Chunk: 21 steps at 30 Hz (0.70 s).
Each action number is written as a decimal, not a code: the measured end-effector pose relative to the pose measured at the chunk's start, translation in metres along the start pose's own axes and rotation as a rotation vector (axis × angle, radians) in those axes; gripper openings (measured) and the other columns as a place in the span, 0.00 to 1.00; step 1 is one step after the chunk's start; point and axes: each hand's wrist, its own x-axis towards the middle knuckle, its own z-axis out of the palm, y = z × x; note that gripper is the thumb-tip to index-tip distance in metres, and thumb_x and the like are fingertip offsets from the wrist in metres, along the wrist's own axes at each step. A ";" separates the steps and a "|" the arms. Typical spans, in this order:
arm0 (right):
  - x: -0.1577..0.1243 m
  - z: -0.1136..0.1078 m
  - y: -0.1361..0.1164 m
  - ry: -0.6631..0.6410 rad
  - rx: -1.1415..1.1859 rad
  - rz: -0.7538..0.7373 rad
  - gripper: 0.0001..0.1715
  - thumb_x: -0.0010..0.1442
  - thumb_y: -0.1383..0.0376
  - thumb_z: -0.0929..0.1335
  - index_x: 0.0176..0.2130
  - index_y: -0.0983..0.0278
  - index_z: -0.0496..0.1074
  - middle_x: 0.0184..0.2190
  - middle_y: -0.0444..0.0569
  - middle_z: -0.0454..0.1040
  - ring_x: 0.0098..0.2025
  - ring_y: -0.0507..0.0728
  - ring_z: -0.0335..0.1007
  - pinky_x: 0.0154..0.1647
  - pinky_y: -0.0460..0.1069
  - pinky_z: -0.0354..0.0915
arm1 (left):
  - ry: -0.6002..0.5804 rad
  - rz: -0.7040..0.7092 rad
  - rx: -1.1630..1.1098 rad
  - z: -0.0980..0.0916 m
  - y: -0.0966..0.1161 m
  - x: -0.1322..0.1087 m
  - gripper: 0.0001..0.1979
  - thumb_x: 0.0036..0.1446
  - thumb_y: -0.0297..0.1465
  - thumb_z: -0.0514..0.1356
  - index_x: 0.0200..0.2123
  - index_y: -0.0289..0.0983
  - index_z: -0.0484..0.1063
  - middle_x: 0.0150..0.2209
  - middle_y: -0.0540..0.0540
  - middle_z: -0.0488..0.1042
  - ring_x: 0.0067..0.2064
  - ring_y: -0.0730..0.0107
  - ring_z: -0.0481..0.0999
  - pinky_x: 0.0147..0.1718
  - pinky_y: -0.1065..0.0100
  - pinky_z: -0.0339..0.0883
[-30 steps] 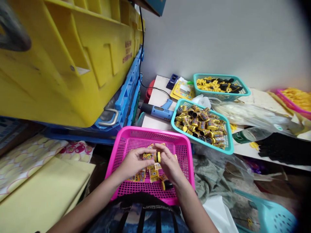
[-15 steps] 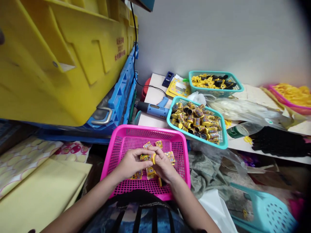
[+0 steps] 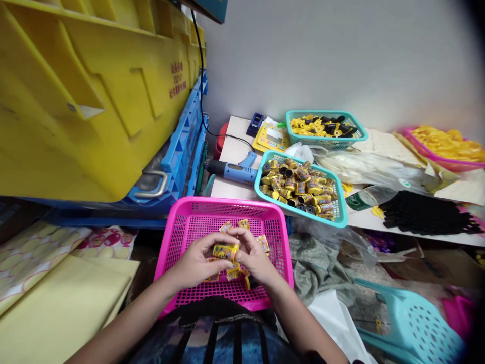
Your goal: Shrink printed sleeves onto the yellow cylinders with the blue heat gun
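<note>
Between my two hands lies a small yellow cylinder with a printed label (image 3: pixel 225 252), held on its side. My left hand (image 3: pixel 200 259) is closed on its left end, thumb below and fingers above. My right hand (image 3: pixel 251 254) grips the right end with thumb and fingertips. Both hands hover over a pink mesh basket (image 3: pixel 223 203). Inside it lie several small printed yellow labels (image 3: pixel 262 242), partly hidden by the hands. A dark-ended yellow cylinder (image 3: pixel 248 283) rests in the basket beneath my right hand.
A turquoise basket of labelled cylinders (image 3: pixel 303 188) stands on the white table, a blue heat gun (image 3: pixel 237 171) beside it. Behind is another turquoise basket (image 3: pixel 325 136) with yellow and black parts. Large yellow and blue crates (image 3: pixel 94 101) rise at left; a turquoise stool (image 3: pixel 413 323) stands at lower right.
The cylinder has turned in my fingers and its printed side now shows more fully. My hands stay close together over the basket. The whole view has shifted slightly.
</note>
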 end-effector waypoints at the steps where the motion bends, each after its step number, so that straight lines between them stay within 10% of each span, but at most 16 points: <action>1: -0.001 0.000 -0.003 -0.011 -0.007 -0.003 0.34 0.49 0.47 0.73 0.51 0.57 0.65 0.49 0.49 0.65 0.49 0.54 0.63 0.49 0.48 0.63 | 0.019 0.047 0.063 -0.002 0.002 -0.002 0.17 0.47 0.30 0.69 0.43 0.40 0.76 0.45 0.43 0.78 0.48 0.62 0.77 0.49 0.60 0.71; 12: -0.011 0.013 -0.025 0.098 -0.441 -0.233 0.21 0.56 0.60 0.71 0.48 0.57 0.64 0.43 0.46 0.69 0.44 0.49 0.69 0.46 0.46 0.67 | 0.082 0.431 0.493 -0.007 0.010 -0.002 0.16 0.55 0.27 0.63 0.47 0.46 0.74 0.47 0.46 0.74 0.51 0.62 0.73 0.51 0.59 0.69; 21: 0.071 -0.103 -0.105 0.743 -1.217 -0.406 0.22 0.54 0.57 0.68 0.45 0.67 0.68 0.47 0.59 0.67 0.51 0.62 0.59 0.58 0.61 0.54 | 0.079 0.231 0.538 -0.006 0.003 0.004 0.17 0.61 0.33 0.57 0.54 0.47 0.70 0.54 0.45 0.72 0.56 0.60 0.71 0.56 0.52 0.67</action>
